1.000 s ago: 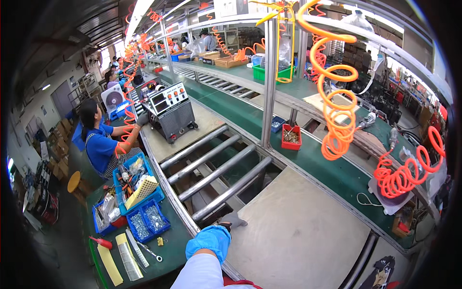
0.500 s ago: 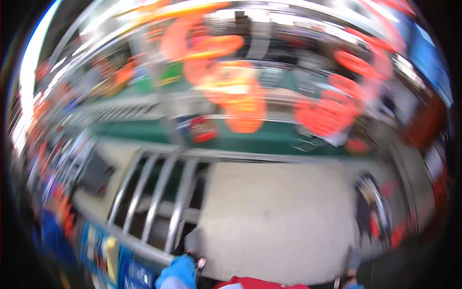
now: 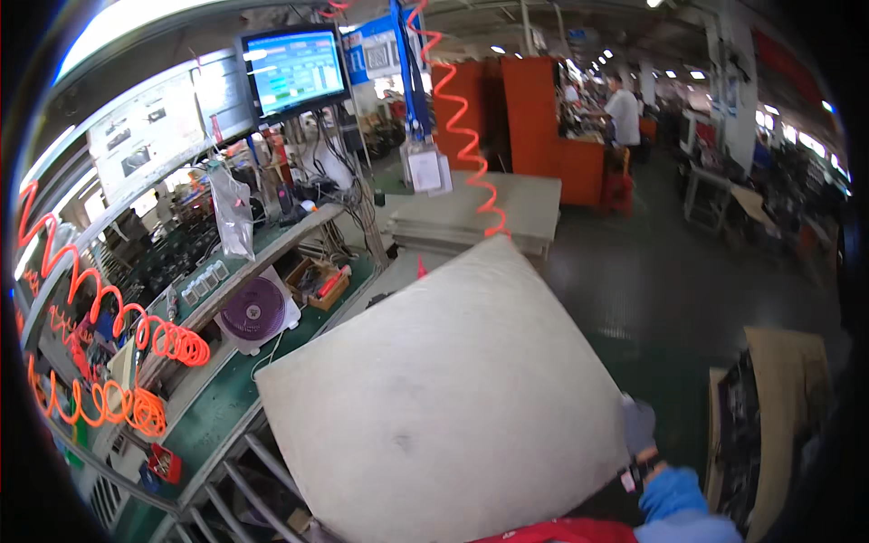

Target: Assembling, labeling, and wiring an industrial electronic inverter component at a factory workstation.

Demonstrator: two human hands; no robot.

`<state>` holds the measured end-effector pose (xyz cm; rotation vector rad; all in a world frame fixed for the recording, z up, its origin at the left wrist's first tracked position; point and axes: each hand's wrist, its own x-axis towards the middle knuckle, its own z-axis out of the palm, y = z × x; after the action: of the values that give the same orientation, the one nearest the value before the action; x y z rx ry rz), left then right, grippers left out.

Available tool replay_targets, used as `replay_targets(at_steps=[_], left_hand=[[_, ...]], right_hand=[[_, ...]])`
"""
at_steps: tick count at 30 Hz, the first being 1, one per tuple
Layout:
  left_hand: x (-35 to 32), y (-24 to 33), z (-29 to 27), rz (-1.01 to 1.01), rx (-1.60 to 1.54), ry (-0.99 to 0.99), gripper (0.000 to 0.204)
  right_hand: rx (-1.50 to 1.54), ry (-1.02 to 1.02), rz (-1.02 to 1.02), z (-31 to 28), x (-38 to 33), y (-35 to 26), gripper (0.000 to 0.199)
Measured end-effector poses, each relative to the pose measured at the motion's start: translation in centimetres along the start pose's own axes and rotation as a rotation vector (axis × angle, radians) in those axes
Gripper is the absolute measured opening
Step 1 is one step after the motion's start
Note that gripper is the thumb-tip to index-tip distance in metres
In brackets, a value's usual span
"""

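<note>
A large pale beige board [image 3: 453, 398] fills the middle of the view, slanting with one corner pointing away from me. My right hand [image 3: 639, 425], in a grey glove below a blue sleeve, is closed on the board's right edge; its fingers go partly out of sight there. I do not see my left hand, and the board's near left part runs down to the lower rim of the view. Beyond the far corner lies a stack of similar flat boards [image 3: 534, 199].
Metal roller rails [image 3: 237, 493] run below the board at left, beside a green-topped bench [image 3: 195, 457] with a purple round fan-like part [image 3: 254, 309]. Orange coiled hoses [image 3: 471, 136] hang around. A cardboard box [image 3: 787, 416] with dark parts stands right. A person [image 3: 623, 113] stands far off.
The view has turned to the right. The board, lying square before me with both hands at its near side, is now slanted toward the stack, and my left hand has gone from sight.
</note>
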<state>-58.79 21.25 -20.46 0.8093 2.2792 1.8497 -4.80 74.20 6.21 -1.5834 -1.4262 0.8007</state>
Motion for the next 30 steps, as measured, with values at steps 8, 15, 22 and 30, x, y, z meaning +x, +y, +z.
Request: replay_targets(at_steps=[8,15,22,30], left_hand=[[10.6,31.5,28.4,0.188,0.381,-0.052,0.035],[17.4,35.5,50.3,0.193,0.481,-0.471,0.031],[22.1,37.5,69.5,0.193,0.222,-0.476,0.041],[33.7,37.5,80.7,0.197,0.431,-0.342,0.027]], right_hand=[[0.633,0.151,0.146,-18.7,6.3,24.6,0.047],[0.155,0.346,0.032,-17.9,10.9,28.9,0.049],[0.363,0.374,0.139,-13.8,24.3,25.2,0.042],[0.45,0.404,0.304,-17.7,39.7,15.7,0.035]])
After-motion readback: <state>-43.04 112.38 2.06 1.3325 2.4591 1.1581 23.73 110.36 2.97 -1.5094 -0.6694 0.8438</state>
